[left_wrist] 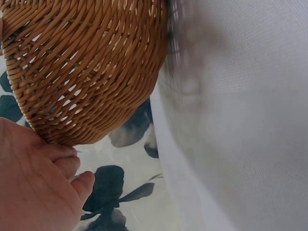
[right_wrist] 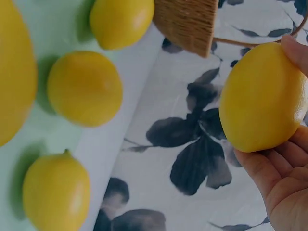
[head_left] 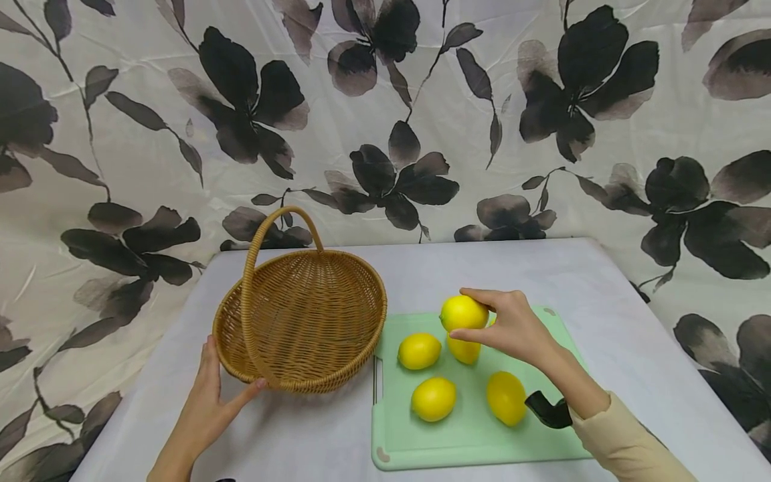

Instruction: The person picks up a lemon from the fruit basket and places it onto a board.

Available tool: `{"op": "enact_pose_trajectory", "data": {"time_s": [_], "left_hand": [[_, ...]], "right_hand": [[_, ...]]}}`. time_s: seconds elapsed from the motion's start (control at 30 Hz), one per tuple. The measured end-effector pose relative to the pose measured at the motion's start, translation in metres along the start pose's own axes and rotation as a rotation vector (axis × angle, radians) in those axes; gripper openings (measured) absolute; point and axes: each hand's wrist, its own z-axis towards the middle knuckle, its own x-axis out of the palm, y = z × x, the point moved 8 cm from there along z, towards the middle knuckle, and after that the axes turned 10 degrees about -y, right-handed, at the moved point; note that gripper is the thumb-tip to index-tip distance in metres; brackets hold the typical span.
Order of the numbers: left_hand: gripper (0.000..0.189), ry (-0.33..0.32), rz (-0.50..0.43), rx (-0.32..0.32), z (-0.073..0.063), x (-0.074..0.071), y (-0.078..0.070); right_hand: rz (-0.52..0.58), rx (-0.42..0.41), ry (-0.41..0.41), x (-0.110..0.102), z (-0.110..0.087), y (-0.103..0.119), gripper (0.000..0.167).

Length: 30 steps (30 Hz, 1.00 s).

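My left hand (head_left: 207, 408) grips the left edge of a round wicker basket (head_left: 313, 314), thumb at the front rim and fingers along its side. Its hoop handle stands up and no contents show inside. In the left wrist view, the woven outer side of the basket (left_wrist: 86, 67) fills the upper left, above the left hand (left_wrist: 41, 178). With thumb and fingers, my right hand (head_left: 515, 328) pinches a yellow lemon (head_left: 462, 313) above a green cutting board (head_left: 458, 445). That lemon (right_wrist: 262, 98) also shows at right in the right wrist view, in the hand (right_wrist: 288, 187).
Several more lemons lie on the board, among them a left one (head_left: 419, 351), a front one (head_left: 434, 399) and a right one (head_left: 506, 398). A white cloth (head_left: 301, 442) covers the table. Behind hangs a flower-patterned curtain (head_left: 470, 134).
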Motion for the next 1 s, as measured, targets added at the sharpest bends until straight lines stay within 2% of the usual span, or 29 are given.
{"op": "enact_pose_trajectory", "data": {"time_s": [0.17,0.37,0.6,0.8,1.0], "left_hand": [[0.117,-0.003,-0.007,-0.006,0.000,0.001,-0.001],[0.116,0.002,-0.009,-0.015,0.001,0.003,-0.002],[0.116,0.017,0.003,-0.037,0.000,0.000,0.000],[0.116,0.002,-0.004,-0.034,0.000,0.000,-0.002],[0.116,0.009,0.002,-0.042,-0.001,0.001,-0.002]], "right_hand": [[-0.023,0.022,-0.046,-0.015,-0.015,-0.016,0.062],[-0.107,0.085,-0.112,-0.042,-0.040,-0.049,0.063],[-0.176,0.200,-0.105,-0.054,-0.069,-0.085,0.068],[-0.204,0.206,-0.130,-0.057,-0.082,-0.093,0.067],[-0.221,0.224,-0.112,-0.055,-0.093,-0.098,0.067]]}}
